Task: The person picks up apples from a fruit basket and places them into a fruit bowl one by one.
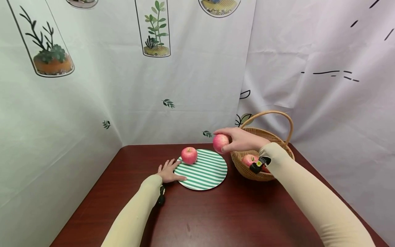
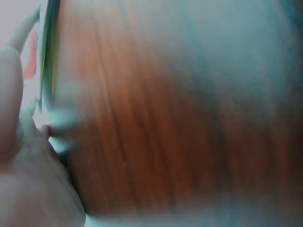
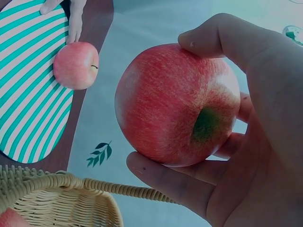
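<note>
My right hand [image 1: 242, 139] grips a red apple [image 1: 220, 143] in the air, between the round mat and the basket. In the right wrist view, thumb and fingers curl round this apple [image 3: 177, 104]. A second apple [image 1: 189, 155] sits on the far left part of the green-and-white striped round mat [image 1: 203, 175]. My left hand [image 1: 169, 172] rests at the mat's left edge, its fingers spread and fairly straight. The left wrist view is blurred and shows part of that hand [image 2: 38, 184] beside the mat's edge.
A wicker basket [image 1: 243, 168] with a tall arched handle [image 1: 290, 125] stands at the right, below my right forearm. Apples [image 1: 249, 160] lie inside it, partly hidden by the sleeve. The dark red wooden table [image 1: 197, 216] meets printed white curtains [image 1: 191, 85] behind.
</note>
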Demonstrator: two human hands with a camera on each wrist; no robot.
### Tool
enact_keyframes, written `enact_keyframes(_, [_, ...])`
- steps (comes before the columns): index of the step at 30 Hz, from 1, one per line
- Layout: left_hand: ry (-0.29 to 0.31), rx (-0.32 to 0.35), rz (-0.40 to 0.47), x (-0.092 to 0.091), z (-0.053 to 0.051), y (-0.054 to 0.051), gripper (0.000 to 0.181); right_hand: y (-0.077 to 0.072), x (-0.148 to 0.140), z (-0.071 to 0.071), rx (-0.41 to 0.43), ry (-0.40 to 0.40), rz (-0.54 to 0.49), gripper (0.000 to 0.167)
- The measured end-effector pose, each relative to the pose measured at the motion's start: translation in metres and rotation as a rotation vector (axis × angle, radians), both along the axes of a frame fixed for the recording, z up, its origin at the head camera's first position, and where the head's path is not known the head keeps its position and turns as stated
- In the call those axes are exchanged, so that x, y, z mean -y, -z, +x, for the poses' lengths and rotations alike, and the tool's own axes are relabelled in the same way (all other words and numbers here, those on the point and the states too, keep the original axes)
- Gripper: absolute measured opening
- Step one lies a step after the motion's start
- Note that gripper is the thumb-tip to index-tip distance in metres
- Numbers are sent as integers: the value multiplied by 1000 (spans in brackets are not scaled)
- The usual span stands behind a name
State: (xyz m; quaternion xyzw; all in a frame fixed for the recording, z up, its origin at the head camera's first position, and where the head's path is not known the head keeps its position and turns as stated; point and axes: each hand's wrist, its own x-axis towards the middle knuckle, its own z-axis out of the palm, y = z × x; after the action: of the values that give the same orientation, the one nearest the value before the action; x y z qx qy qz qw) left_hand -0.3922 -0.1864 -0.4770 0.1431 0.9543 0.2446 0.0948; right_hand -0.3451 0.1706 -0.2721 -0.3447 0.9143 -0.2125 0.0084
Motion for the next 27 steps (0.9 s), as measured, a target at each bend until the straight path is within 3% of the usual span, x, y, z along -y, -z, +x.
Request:
enact_keyframes(5, [-7, 5, -10, 0, -1, 1, 113, 2, 5, -8, -5, 8, 7, 69])
enact_keyframes(19, [-5, 8, 8, -1, 0, -1, 114, 6, 20, -25, 103, 43, -2, 71])
enact_keyframes(27, [-3, 11, 2, 0, 1, 0, 114, 13, 32, -38, 79, 19, 30, 69])
